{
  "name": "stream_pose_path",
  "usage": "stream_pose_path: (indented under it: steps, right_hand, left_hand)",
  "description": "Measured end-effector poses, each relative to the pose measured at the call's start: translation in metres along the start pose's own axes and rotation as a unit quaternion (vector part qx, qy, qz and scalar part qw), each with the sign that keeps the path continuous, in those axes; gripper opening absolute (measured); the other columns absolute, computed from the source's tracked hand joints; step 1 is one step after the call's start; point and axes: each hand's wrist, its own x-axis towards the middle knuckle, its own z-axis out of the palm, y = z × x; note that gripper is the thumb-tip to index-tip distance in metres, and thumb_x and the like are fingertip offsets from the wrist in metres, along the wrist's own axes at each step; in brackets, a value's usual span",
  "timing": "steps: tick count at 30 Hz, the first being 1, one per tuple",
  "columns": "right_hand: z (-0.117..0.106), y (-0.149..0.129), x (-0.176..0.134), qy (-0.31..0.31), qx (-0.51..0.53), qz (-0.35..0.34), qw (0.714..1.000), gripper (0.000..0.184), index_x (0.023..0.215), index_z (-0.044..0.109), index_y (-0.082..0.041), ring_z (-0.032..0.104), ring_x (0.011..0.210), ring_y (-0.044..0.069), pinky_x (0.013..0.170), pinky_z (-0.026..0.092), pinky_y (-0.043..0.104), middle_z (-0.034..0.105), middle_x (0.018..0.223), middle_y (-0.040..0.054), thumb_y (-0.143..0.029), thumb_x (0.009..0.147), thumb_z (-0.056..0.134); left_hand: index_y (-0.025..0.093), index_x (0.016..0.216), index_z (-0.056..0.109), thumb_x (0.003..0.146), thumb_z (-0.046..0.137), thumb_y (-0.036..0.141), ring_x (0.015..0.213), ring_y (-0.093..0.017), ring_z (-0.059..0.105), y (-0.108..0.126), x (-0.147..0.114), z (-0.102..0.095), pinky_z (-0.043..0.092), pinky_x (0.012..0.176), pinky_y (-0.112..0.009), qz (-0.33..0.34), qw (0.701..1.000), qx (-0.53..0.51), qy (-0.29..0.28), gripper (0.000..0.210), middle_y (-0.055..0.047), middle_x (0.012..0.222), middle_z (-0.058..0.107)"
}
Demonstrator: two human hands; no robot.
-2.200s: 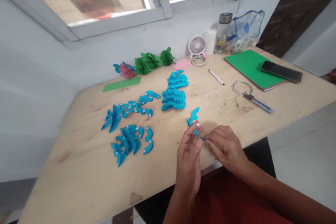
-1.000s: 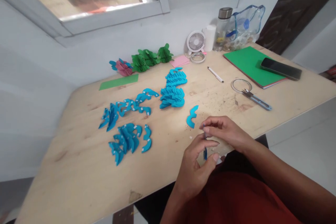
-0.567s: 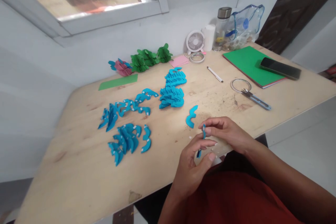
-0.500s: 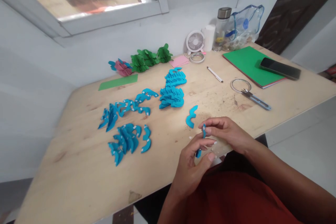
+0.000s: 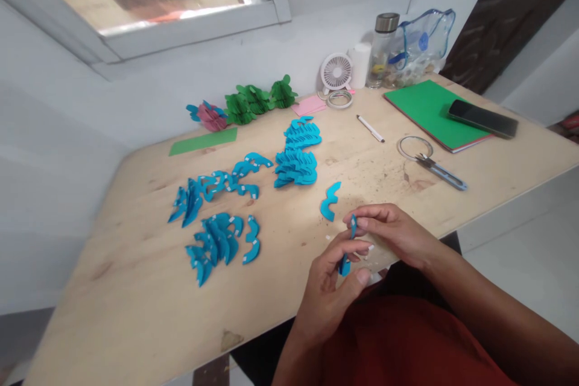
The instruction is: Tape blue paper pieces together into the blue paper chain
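Observation:
A scalloped blue paper cutout (image 5: 345, 266) is upright between my two hands near the table's front edge. My right hand (image 5: 389, 229) pinches its upper end between thumb and fingers; a small white patch shows there. Its lower part is in the curled fingers of my left hand (image 5: 332, 280), whose thumb stands apart. The left fingers hide the cutout's middle. At the left fingertips is a tiny white bit (image 5: 371, 247). Just beyond my hands lies another blue cutout (image 5: 329, 201), flat on the table.
Left are blue cutouts with white patches (image 5: 219, 238); stacked blue cutouts (image 5: 296, 167) lie mid-table. Behind are green paper shapes (image 5: 256, 99), a small fan (image 5: 336, 72) and tape rolls (image 5: 339, 99). To the right are a pen (image 5: 370, 128), utility knife (image 5: 441, 172), green folder (image 5: 429, 110) and phone (image 5: 483, 118).
Both hands have shifted very slightly, and a little more of the cutout's lower end shows below the left fingers. The things on the table stay put.

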Motion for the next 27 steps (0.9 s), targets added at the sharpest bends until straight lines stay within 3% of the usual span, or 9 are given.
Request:
stream_pose_path:
  steps: [5, 10, 18, 27]
  right_hand:
    - [0.001, -0.001, -0.001, 0.007, -0.019, 0.005, 1.000, 0.017, 0.082, 0.072, -0.019, 0.062, 0.066, 0.010, 0.065, 0.047, 0.024, 0.070, 0.075, 0.0001, -0.028, 0.069, 0.073]
    - [0.000, -0.008, -0.004, 0.009, -0.132, -0.045, 0.990, 0.012, 0.079, 0.070, -0.019, 0.063, 0.071, 0.013, 0.070, 0.048, 0.027, 0.069, 0.075, 0.0004, -0.025, 0.070, 0.066]
    - [-0.003, -0.006, -0.004, 0.007, -0.270, -0.096, 0.958, 0.011, 0.078, 0.065, -0.018, 0.060, 0.073, 0.015, 0.068, 0.046, 0.028, 0.066, 0.076, 0.0010, -0.023, 0.072, 0.056]
    - [-0.002, -0.004, -0.005, 0.037, -0.325, -0.123, 0.937, 0.015, 0.078, 0.066, -0.019, 0.063, 0.075, 0.016, 0.071, 0.049, 0.029, 0.068, 0.077, 0.0009, -0.019, 0.073, 0.051]
  left_hand:
    - [0.022, 0.098, 0.067, 0.079, 0.061, 0.027, 0.104, -0.024, 0.056, 0.001, -0.002, 0.001, 0.043, 0.088, -0.037, 0.009, 0.998, 0.058, 0.004, 0.021, -0.008, 0.119, 0.061]
    - [0.024, 0.100, 0.066, 0.078, 0.059, 0.019, 0.118, -0.027, 0.051, -0.001, -0.004, 0.005, 0.038, 0.099, -0.042, 0.023, 0.988, 0.155, 0.019, 0.024, -0.008, 0.122, 0.060]
    - [0.023, 0.105, 0.063, 0.079, 0.060, 0.022, 0.112, -0.027, 0.053, -0.007, -0.004, 0.009, 0.038, 0.099, -0.047, 0.078, 0.946, 0.315, 0.025, 0.026, -0.009, 0.120, 0.059]
    - [0.024, 0.106, 0.063, 0.081, 0.058, 0.023, 0.108, -0.029, 0.054, -0.007, -0.003, 0.010, 0.039, 0.096, -0.051, 0.088, 0.927, 0.365, 0.007, 0.027, -0.010, 0.119, 0.059]
